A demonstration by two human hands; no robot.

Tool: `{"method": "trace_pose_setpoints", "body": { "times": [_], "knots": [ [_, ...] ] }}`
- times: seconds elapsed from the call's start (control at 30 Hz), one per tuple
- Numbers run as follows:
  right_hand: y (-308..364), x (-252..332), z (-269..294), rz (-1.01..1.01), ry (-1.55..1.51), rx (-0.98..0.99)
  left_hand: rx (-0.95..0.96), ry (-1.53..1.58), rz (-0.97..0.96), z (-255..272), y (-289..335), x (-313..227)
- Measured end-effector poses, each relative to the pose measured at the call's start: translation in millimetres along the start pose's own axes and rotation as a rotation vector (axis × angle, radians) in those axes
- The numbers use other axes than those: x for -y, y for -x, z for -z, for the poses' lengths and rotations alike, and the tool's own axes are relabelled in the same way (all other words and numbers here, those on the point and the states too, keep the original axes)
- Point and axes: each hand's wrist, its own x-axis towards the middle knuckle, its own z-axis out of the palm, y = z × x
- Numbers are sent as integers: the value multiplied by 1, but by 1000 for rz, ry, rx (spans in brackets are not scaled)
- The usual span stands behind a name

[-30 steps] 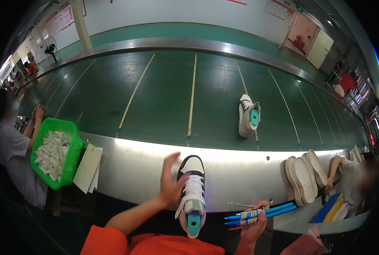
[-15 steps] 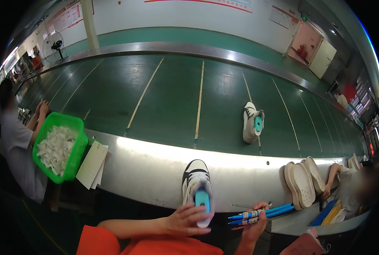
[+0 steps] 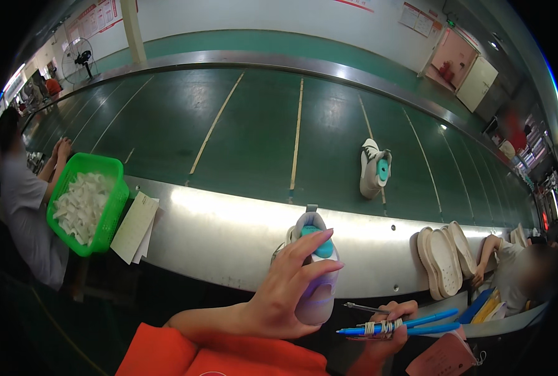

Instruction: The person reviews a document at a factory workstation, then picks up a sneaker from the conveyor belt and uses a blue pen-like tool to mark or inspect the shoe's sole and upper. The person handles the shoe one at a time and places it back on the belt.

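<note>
A white and grey sneaker (image 3: 315,308) with a teal insole piece inside is in my left hand (image 3: 285,282), my fingers wrapped over its side. It is tilted, heel end raised, above the near edge of the metal ledge. Purple light falls on its heel area. My right hand (image 3: 388,329) is closed around blue pens (image 3: 432,318) bound together with pale bands. A thin silver pen-like tool (image 3: 366,309) sticks out from the same hand, pointing toward the sneaker. Another white sneaker (image 3: 372,172) with a teal insole stands on the green belt (image 3: 248,144) ahead.
A green basket (image 3: 124,207) of crumpled white pieces sits at the left, beside paper cards (image 3: 135,229). Cream soles (image 3: 439,260) stand on the ledge (image 3: 210,232) at the right. A pink booklet (image 3: 442,356) lies near my right hand. Co-workers sit at both sides.
My left hand has lifted and turned the sneaker from lying toe-away on the ledge to a tilted, heel-up pose. My right hand's pens have shifted slightly right and down.
</note>
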Motion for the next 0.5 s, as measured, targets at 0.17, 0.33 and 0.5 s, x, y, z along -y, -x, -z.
{"method": "trace_pose_setpoints", "body": {
  "times": [0.17,0.33,0.5],
  "knots": [
    [-4,11,-22,110,89,154,5,28,24,3,-3,0],
    [-5,8,-37,175,189,73,12,58,40,8,-6,0],
    [-9,9,-42,141,196,123,22,65,42,10,-8,1]
  ]
}}
